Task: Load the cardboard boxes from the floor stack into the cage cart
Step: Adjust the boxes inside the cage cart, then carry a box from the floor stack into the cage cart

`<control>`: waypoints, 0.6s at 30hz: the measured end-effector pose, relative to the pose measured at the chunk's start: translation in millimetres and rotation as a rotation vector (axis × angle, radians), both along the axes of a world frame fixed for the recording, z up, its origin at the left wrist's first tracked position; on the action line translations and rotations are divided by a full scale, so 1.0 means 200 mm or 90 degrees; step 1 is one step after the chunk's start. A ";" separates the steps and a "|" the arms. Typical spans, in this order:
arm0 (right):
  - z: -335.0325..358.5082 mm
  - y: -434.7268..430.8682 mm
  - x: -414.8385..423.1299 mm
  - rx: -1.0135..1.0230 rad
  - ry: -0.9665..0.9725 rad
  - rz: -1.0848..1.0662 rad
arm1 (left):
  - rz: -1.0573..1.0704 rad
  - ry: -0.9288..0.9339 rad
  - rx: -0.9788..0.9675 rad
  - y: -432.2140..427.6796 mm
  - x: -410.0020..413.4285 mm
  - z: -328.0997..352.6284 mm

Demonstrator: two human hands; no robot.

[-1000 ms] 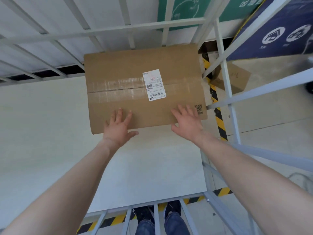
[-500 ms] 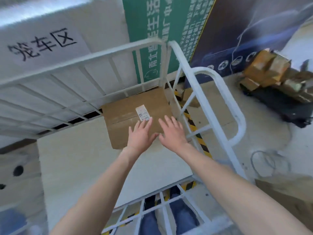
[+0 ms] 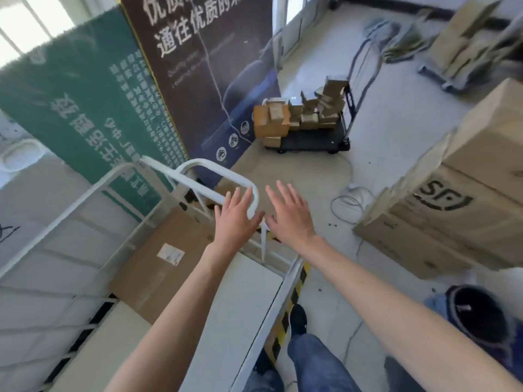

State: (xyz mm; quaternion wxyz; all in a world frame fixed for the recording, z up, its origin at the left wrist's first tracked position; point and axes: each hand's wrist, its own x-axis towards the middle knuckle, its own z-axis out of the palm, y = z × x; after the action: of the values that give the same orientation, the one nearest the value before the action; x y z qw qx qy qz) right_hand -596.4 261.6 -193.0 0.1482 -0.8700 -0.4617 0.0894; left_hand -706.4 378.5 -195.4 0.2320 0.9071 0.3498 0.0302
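Note:
A flat brown cardboard box [image 3: 158,267] with a white label lies on the white floor of the cage cart [image 3: 198,179], against its far corner. My left hand [image 3: 235,222] and my right hand [image 3: 288,219] hover side by side above the cart's rounded white rail, fingers spread, holding nothing and touching nothing. To the right on the floor stands a stack of large cardboard boxes [image 3: 452,210] with black print on the side.
A black platform trolley [image 3: 311,137] piled with several small boxes stands further back. Green and dark banners [image 3: 169,80] lean behind the cart. Loose cable [image 3: 348,205] lies on the floor. Yellow-black tape [image 3: 285,315] runs along the cart's edge. More cartons [image 3: 464,38] stand far right.
Both hands have lifted off the box and out of the cart, now above its rail. My view has swung up and to the right, bringing the floor stack into sight.

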 end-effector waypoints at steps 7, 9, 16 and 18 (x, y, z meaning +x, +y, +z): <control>0.18 -0.82 0.58 0.034 -0.025 -0.278 | -0.266 -0.039 0.007 -0.68 0.85 0.27; 0.22 -1.05 0.73 0.051 -0.023 -0.337 | -0.326 -0.040 0.006 -0.91 1.06 0.32; 0.33 -1.68 1.17 0.077 -0.055 -0.464 | -0.472 -0.061 -0.001 -1.55 1.69 0.41; 0.35 -1.81 1.27 0.072 -0.058 -0.502 | -0.495 -0.057 -0.006 -1.66 1.81 0.41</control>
State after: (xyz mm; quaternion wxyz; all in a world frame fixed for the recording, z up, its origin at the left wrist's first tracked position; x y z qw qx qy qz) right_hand -341.7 -99.7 -123.0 0.1980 -0.9740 -0.1028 -0.0382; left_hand -343.7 46.9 -113.0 0.2451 0.9688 -0.0299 -0.0220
